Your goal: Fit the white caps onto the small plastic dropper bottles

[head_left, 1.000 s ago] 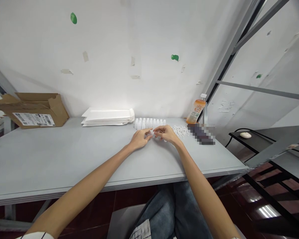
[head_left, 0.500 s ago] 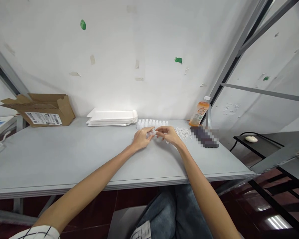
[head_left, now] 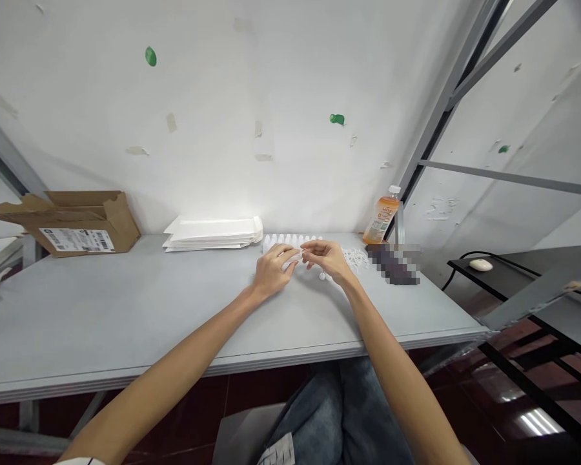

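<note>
A: The left hand point(head_left: 274, 271) and right hand point(head_left: 326, 260) were close together, fingertips pinched narrow on a small white piece point(head_left: 295, 257), too tiny to make out properly. What could've gone wrong there?

B: Honestly, a bit that small could've slipped from a loose pinch and bounced off the grey tabletop point(head_left: 126, 303) onto the dark red tile floor point(head_left: 256, 394).

A: What else was around?

B: A scuffed white wall point(head_left: 223, 129) stood behind a cardboard box point(head_left: 77, 226), a stack of white paper sleeves point(head_left: 213, 234) and an orange drink bottle point(head_left: 381, 219). Small white plastic bottles point(head_left: 290, 240) stood just behind the hands, so a careless knuckle could've toppled them. A loose tangle of white bits point(head_left: 356, 259) lay beside the right hand, easy to scatter.
</note>
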The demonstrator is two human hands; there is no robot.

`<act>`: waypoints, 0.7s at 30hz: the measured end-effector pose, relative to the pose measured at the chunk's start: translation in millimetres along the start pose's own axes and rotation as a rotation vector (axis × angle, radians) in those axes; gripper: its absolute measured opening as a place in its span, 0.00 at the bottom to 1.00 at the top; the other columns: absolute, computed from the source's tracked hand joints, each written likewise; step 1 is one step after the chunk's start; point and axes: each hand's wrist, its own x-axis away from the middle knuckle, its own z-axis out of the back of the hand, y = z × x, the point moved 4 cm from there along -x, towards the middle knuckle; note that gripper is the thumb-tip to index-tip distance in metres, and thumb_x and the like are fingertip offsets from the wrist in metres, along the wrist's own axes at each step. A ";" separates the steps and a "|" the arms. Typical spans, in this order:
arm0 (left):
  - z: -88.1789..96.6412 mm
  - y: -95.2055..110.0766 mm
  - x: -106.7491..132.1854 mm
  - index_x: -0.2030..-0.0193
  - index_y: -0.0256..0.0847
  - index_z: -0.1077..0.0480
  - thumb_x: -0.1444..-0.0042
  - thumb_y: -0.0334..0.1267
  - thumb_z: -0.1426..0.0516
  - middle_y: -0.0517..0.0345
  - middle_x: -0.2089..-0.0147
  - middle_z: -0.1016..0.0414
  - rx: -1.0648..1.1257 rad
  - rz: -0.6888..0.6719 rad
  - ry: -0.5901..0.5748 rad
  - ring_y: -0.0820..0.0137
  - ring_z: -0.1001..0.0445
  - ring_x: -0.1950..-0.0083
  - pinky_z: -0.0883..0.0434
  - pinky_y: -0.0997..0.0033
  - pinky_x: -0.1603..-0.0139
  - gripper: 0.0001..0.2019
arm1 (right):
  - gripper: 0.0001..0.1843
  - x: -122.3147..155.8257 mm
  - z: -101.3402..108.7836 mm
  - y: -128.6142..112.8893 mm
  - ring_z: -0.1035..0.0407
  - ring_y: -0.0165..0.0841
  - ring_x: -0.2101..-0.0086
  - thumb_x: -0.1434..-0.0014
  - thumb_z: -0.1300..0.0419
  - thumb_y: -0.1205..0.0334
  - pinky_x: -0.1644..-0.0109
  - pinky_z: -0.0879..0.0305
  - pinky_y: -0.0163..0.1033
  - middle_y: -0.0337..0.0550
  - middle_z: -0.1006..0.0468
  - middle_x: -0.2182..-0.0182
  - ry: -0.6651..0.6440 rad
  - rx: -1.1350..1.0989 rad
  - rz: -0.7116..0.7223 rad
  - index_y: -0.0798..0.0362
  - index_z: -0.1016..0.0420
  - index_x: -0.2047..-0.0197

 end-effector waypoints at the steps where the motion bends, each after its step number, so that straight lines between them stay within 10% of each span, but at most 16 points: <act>1: 0.5 0.0 -1.1 0.51 0.43 0.25 0.39 0.39 0.46 0.53 0.52 0.24 0.017 0.019 -0.002 0.66 0.27 0.52 0.29 0.68 0.55 0.13 | 0.18 -0.4 1.4 -0.4 0.29 0.31 0.73 0.59 0.31 0.58 0.71 0.28 0.37 0.40 0.23 0.75 0.016 -0.006 0.003 0.57 0.23 0.64; 9: -9.1 -22.6 -3.3 0.49 0.38 0.25 0.38 0.49 0.48 0.54 0.62 0.21 0.167 0.221 -0.177 0.68 0.26 0.64 0.30 0.70 0.65 0.20 | 0.16 -0.4 3.7 -0.3 0.28 0.32 0.68 0.59 0.32 0.58 0.73 0.27 0.35 0.45 0.22 0.66 0.080 0.041 0.029 0.57 0.23 0.66; 21: -5.6 -26.5 -2.0 0.55 0.38 0.22 0.44 0.48 0.42 0.51 0.60 0.23 0.307 0.198 -0.084 0.70 0.28 0.66 0.35 0.74 0.72 0.17 | 0.13 2.6 -3.5 9.4 0.27 0.34 0.72 0.46 0.40 0.57 0.76 0.29 0.35 0.46 0.22 0.71 -0.050 0.287 0.054 0.57 0.22 0.62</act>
